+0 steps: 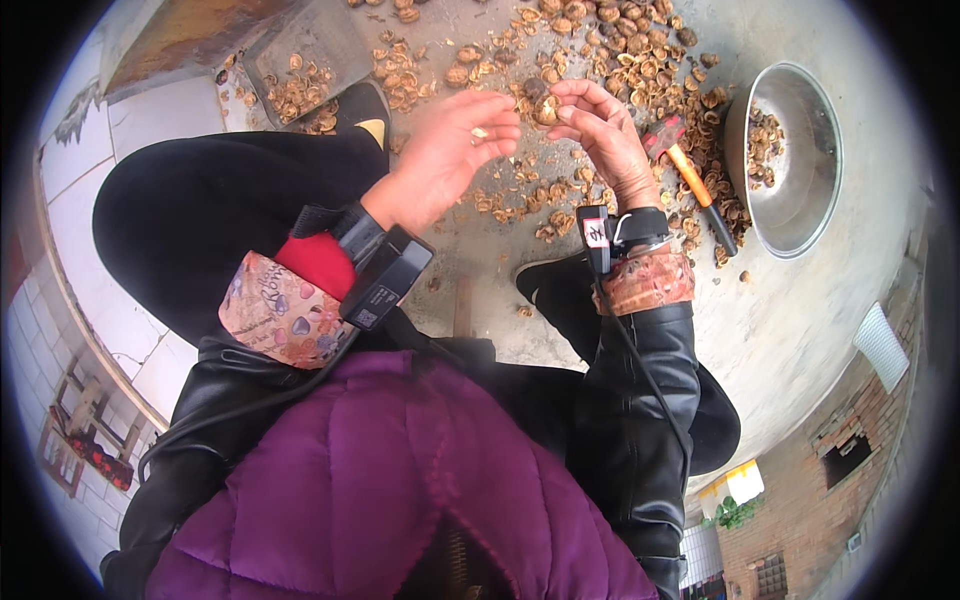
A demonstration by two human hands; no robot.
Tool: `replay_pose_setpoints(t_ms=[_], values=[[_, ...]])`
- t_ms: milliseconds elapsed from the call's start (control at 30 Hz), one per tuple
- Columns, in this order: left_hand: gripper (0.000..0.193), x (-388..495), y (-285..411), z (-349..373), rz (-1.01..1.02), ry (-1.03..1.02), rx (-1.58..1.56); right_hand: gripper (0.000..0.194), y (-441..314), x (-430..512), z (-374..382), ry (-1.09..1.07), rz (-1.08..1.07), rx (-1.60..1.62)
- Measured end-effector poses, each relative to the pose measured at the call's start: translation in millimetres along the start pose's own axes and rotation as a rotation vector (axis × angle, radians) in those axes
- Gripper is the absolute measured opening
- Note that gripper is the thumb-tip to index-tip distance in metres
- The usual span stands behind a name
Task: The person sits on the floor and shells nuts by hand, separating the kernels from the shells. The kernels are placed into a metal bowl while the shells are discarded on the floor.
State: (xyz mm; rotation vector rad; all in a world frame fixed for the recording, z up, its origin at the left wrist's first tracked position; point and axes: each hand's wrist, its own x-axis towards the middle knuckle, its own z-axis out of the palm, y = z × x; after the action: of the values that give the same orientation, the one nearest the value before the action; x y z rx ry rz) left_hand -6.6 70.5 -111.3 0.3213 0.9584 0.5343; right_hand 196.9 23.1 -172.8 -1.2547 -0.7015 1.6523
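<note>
Between the fingertips of my right hand (pixel 596 127) is a cracked walnut (pixel 547 110), its pale inside facing up. Just left of it, my left hand (pixel 457 150) is palm up with bent fingers, and a small piece of walnut kernel (pixel 478 133) rests against them. Beneath and beyond both hands, walnut shells (pixel 646 71) and whole walnuts lie scattered over the concrete floor. A hammer (pixel 688 171) with a red-marked head and an orange and black handle lies on shells to the right of my right hand.
A metal bowl (pixel 806 214) with walnut pieces inside stands tilted at the right. At the upper left, a shallow tray (pixel 337 45) holds shells beside my shoe (pixel 364 105). My other shoe (pixel 536 277) is below my right wrist. Straps and boxy devices with a cable are on both wrists.
</note>
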Motion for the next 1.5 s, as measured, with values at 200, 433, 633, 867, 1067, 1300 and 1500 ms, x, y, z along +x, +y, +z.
replay_pose_setpoints(t_ms=[200, 433, 633, 867, 1067, 1300, 1500], values=[[0.015, -26, 16, 25, 0.101, -0.182, -0.075, 0.026, -75, -31, 51, 0.008, -0.180, -0.014], [0.012, -50, 25, 41, 0.234, -0.238, -0.059, 0.030, -106, -68, 84, 0.119, -0.273, -0.187], [0.011, -62, 24, 42, 0.224, -0.400, -0.004, 0.038, -103, -96, 109, 0.337, -0.381, -0.480], [0.016, -81, 25, 44, 0.220, -0.549, 0.056, 0.035, -109, -126, 121, 0.345, -0.466, -0.578], [0.020, -70, 25, 49, 0.157, -0.564, 0.018, 0.027, -103, -121, 124, 0.482, -0.604, -0.603], [0.019, -65, 18, 47, 0.194, -0.541, -0.010, 0.017, -98, -115, 127, 0.672, -0.848, -1.005], [0.017, -63, 17, 43, 0.215, -0.531, -0.034, 0.014, -98, -113, 126, 0.647, -0.904, -1.013]])
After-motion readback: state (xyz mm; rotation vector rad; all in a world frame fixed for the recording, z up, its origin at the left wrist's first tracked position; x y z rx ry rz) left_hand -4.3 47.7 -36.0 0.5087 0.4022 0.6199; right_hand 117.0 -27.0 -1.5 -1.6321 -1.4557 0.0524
